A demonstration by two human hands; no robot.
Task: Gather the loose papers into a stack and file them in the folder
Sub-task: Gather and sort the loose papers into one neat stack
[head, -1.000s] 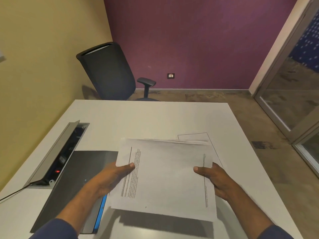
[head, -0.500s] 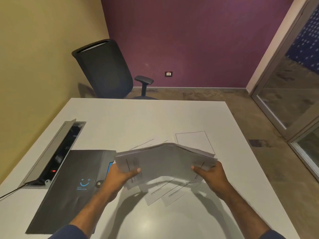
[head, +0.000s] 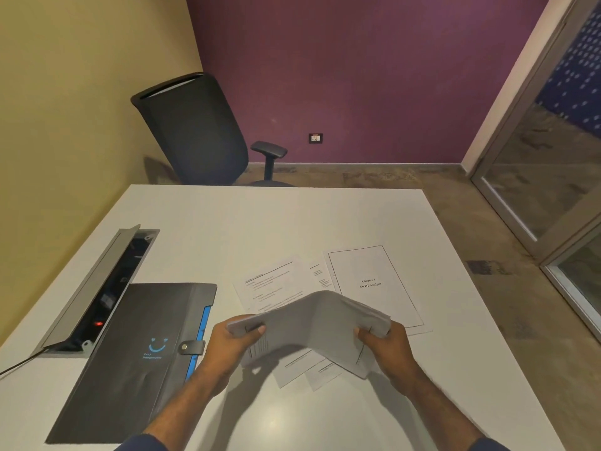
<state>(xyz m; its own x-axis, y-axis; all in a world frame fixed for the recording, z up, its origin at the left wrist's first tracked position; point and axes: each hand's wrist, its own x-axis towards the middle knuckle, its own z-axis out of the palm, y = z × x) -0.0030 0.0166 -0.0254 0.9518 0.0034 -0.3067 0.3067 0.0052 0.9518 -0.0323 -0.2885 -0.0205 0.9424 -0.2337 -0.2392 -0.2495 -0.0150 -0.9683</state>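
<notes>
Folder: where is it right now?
Head view: the folder lies closed on the table's left side, between the open cable tray and the left hand.

Left hand (head: 229,348), right hand (head: 387,348) grip bowed paper stack (head: 312,323).

The setting is a small office or meeting room. A white table (head: 276,222) carries a recessed cable box (head: 97,288) with its grey lid raised, sockets and a red indicator light inside. A black swivel chair (head: 195,131) with an armrest stands at the far edge. A wall socket (head: 315,138) sits low on the purple wall (head: 357,76); the adjoining wall is yellow. A glazed partition (head: 536,190) in a metal frame closes the right side. Printed papers (head: 374,281) and a grey folder (head: 136,353) lie on the table.
</notes>
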